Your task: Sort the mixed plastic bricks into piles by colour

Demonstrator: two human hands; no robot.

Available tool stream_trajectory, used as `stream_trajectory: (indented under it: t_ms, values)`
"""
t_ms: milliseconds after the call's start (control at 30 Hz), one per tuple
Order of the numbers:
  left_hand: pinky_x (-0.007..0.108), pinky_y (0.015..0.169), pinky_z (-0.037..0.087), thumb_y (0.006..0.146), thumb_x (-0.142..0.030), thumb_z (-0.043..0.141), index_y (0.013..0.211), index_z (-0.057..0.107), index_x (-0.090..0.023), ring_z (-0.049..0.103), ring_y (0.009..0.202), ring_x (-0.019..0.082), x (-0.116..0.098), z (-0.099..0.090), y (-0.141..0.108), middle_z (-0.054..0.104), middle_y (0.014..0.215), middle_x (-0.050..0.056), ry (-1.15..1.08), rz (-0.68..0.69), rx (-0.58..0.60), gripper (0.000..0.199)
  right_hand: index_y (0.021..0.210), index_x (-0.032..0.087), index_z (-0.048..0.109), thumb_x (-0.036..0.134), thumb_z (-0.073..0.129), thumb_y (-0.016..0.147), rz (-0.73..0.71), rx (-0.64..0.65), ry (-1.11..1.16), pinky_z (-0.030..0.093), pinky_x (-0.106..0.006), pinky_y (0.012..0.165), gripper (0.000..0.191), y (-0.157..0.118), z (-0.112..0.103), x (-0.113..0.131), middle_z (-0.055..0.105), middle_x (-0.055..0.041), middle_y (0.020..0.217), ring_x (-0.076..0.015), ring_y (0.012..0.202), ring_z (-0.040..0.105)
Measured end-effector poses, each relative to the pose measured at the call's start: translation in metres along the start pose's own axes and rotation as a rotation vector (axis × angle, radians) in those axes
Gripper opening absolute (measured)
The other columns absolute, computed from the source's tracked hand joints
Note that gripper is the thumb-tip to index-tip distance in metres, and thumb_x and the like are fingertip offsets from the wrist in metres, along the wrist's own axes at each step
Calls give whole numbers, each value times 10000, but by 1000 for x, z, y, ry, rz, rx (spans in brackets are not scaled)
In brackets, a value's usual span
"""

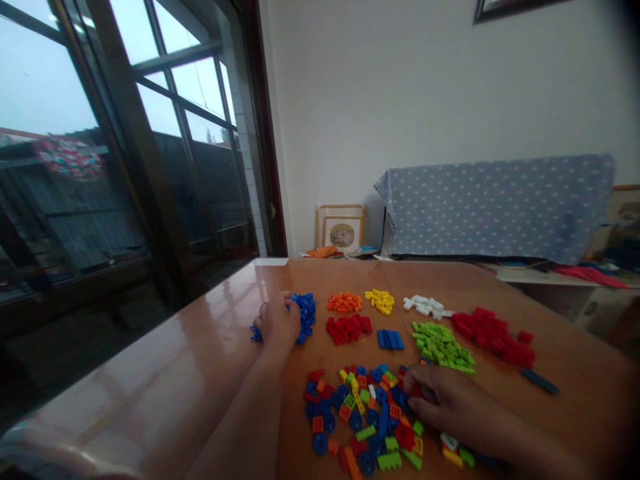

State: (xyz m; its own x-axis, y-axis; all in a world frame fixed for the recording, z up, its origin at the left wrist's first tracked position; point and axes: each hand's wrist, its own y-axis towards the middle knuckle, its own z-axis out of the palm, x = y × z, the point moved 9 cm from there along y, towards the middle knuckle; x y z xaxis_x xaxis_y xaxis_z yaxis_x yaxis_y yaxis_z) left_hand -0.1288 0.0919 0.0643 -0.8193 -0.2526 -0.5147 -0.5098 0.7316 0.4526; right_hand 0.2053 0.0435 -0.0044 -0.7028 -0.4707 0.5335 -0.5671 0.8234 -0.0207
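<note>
At the pile of blue toy bricks (306, 313), my left hand (279, 321) rests with its fingers curled in among the pieces. Blue bits show on both sides of it, and whatever its fingertips hold is hidden. My right hand (440, 395) is over the right edge of a mixed heap of bricks (367, 413), thumb and fingers bent together at the pieces. What lies between those fingertips cannot be made out. The heap mixes blue wheel-like rounds with red, orange, yellow and green bricks. Under my right wrist lie a few more pieces, including a yellow brick (453, 457).
Beyond the heap are sorted piles: orange (345, 302), yellow (381, 301), white (425, 307), red (349, 329), green (443, 347) and larger red (493, 335). Flat blue strips (391, 339) lie among them. A dark bar (540, 381) is at the right of the glossy table (200, 347).
</note>
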Motion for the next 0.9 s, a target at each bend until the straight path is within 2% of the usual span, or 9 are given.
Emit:
stream_trajectory:
  t_ms: [133, 267, 433, 567, 700, 800, 900]
  values:
    - [359, 935, 431, 899, -272, 494, 1106, 679, -237, 588, 1072, 231, -44, 15, -20, 713, 1088, 50, -147, 241, 137, 279, 851, 247, 639, 238, 577, 791, 4, -2, -3, 323, -226, 571, 87, -2, -3, 2, 633, 28, 735, -146, 667, 556]
    - [333, 911, 434, 883, -237, 515, 1004, 705, -240, 588, 1025, 209, -95, 24, -61, 714, 1028, 33, -272, 555, 297, 225, 887, 258, 655, 257, 595, 789, 13, -5, -23, 322, -226, 585, 115, -2, -4, 4, 652, 20, 778, -152, 699, 570]
    - [324, 880, 424, 875, -244, 550, 955, 707, -236, 581, 973, 201, -132, 23, -109, 709, 961, 26, -342, 772, 485, 177, 847, 236, 633, 238, 605, 782, 4, -16, -42, 305, -225, 581, 71, -1, -1, 2, 645, 25, 753, -142, 689, 560]
    - [309, 840, 418, 854, -278, 605, 967, 706, -240, 583, 937, 196, -146, 26, -135, 710, 933, 19, -345, 869, 640, 157, 822, 211, 597, 240, 588, 815, 12, -70, 52, 300, -218, 548, 31, 4, 1, -5, 589, 34, 684, -125, 629, 515]
    - [299, 838, 424, 835, -313, 639, 976, 700, -240, 599, 934, 194, -152, 29, -151, 716, 960, 16, -402, 900, 758, 169, 817, 198, 569, 322, 544, 898, -15, -161, 238, 317, -217, 537, 150, 8, -4, -2, 545, 38, 660, -117, 600, 480]
    - [278, 792, 437, 854, -304, 605, 987, 696, -228, 610, 930, 188, -150, 34, -154, 717, 962, 22, -454, 849, 797, 179, 818, 196, 574, 379, 526, 926, -17, -195, 313, 317, -221, 534, 218, 8, -7, 3, 533, 38, 654, -116, 592, 475]
    - [265, 760, 441, 850, -274, 588, 972, 705, -222, 610, 895, 176, -142, 40, -143, 711, 919, 19, -449, 781, 760, 177, 905, 207, 619, 395, 499, 945, -33, -192, 304, 329, -231, 549, 227, 6, -9, 7, 525, 37, 656, -126, 605, 485]
